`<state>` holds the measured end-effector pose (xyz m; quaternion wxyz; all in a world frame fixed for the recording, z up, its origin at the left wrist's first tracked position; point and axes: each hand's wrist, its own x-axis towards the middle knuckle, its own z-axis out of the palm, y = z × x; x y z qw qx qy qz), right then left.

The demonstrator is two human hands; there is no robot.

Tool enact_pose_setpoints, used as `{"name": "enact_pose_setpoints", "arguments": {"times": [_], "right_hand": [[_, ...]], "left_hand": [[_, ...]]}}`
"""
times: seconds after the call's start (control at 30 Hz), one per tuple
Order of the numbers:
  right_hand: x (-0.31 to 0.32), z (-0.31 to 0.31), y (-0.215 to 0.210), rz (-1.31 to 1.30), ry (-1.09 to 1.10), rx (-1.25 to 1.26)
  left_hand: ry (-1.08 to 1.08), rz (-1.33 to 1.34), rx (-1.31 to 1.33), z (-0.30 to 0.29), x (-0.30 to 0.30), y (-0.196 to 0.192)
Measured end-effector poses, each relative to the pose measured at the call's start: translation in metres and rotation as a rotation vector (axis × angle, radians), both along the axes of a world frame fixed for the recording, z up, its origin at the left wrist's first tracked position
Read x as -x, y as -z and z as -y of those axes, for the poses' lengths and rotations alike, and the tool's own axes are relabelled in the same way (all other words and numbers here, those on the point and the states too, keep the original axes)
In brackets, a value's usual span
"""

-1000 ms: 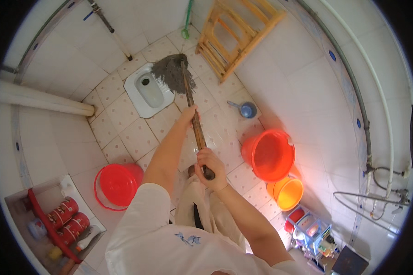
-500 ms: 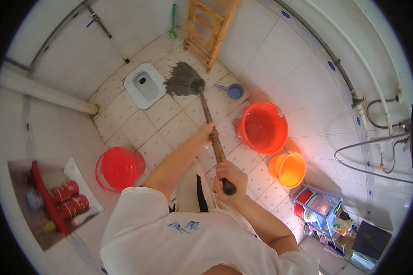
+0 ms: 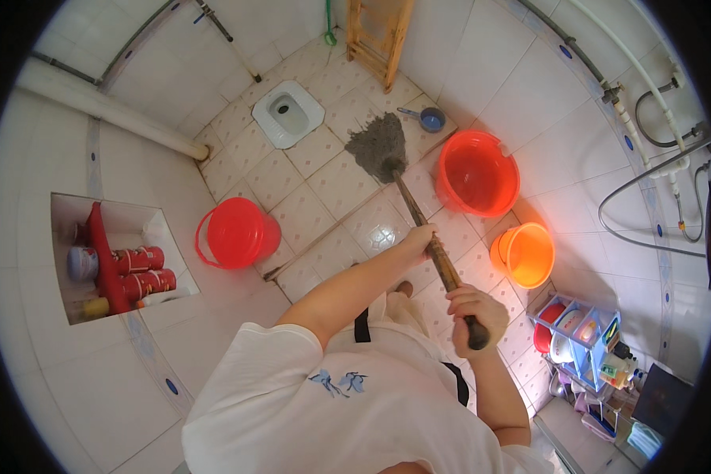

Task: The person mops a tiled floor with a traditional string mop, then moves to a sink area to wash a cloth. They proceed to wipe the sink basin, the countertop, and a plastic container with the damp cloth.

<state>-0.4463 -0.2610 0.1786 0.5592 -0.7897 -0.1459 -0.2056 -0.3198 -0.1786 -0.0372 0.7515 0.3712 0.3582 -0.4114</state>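
Observation:
A mop with grey strands (image 3: 379, 146) lies with its head spread on the tiled floor, its wooden handle (image 3: 413, 204) slanting back toward me. My left hand (image 3: 421, 241) is closed round the middle of that handle. Nearer my body, my right hand (image 3: 479, 312) grips the handle close to its dark end knob. The mop head rests between the white squat toilet (image 3: 288, 114) and a blue dipper (image 3: 430, 119) on the floor. To the right of the handle stands a large red bucket (image 3: 479, 174).
An orange bucket (image 3: 523, 254) and a blue shelf rack (image 3: 584, 340) line the right wall. At left stands a red pail (image 3: 237, 233), beside a wall niche (image 3: 126, 261) holding red cans. A wooden folding frame (image 3: 378, 39) and green brush (image 3: 329, 35) lean at the back.
The mop head has swept right and nearer me, away from the toilet toward the red bucket. Both hands have moved right with the handle. The view has shifted too.

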Motion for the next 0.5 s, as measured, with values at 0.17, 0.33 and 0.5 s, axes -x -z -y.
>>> {"name": "enact_pose_setpoints", "arguments": {"times": [0.17, 0.33, 0.5], "right_hand": [[-0.001, -0.014, -0.004, -0.049, -0.012, -0.157], [-0.025, -0.064, 0.01, -0.102, -0.055, -0.234], [-0.053, -0.131, 0.053, -0.158, -0.19, -0.305]], "left_hand": [[-0.036, -0.032, -0.014, -0.035, 0.006, -0.005], [-0.036, -0.037, -0.117, -0.115, -0.01, -0.01], [-0.068, 0.025, -0.198, -0.22, -0.029, 0.028]]}}
